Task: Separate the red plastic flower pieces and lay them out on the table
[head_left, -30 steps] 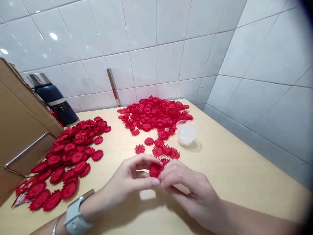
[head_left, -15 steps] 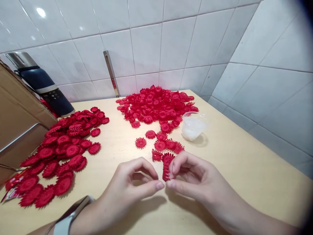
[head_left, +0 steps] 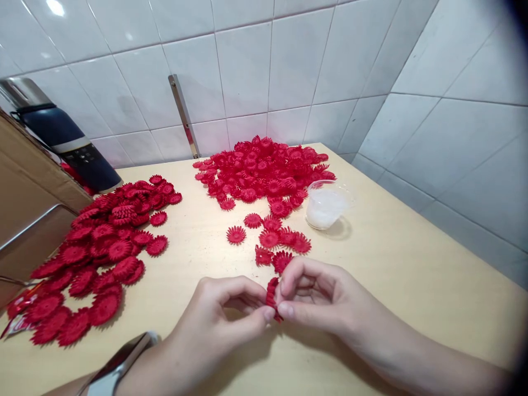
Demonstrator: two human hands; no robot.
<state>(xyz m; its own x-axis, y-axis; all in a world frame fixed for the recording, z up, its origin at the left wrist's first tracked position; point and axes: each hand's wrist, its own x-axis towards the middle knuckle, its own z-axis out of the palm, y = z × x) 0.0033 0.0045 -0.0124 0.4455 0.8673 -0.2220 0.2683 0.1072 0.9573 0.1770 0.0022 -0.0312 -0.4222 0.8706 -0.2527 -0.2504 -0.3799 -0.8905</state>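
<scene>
A small red toothed flower-shaped piece (head_left: 271, 292) stands on edge between my two hands, just above the table (head_left: 412, 286). My right hand (head_left: 325, 297) pinches it between thumb and bent fingers from the right. On the left, the thumb and fingertips of my left hand (head_left: 231, 311) close on its other side. Fingers partly hide the piece. Just beyond my fingers lie another red flower piece (head_left: 282, 262) and a folded-looking red piece (head_left: 263, 255), with several more loose ones behind them.
A big heap of red flower pieces (head_left: 264, 168) lies against the tiled wall. A second pile (head_left: 119, 250) spreads at the left. A clear plastic cup (head_left: 324, 206) with whitish contents stands right of centre. A dark bottle (head_left: 68, 137) and a cardboard box (head_left: 37, 170) stand at the left.
My right hand has brought the red flower piece slightly left and down. My left fingertips, apart from it before, now meet it. The view has shifted a little.
</scene>
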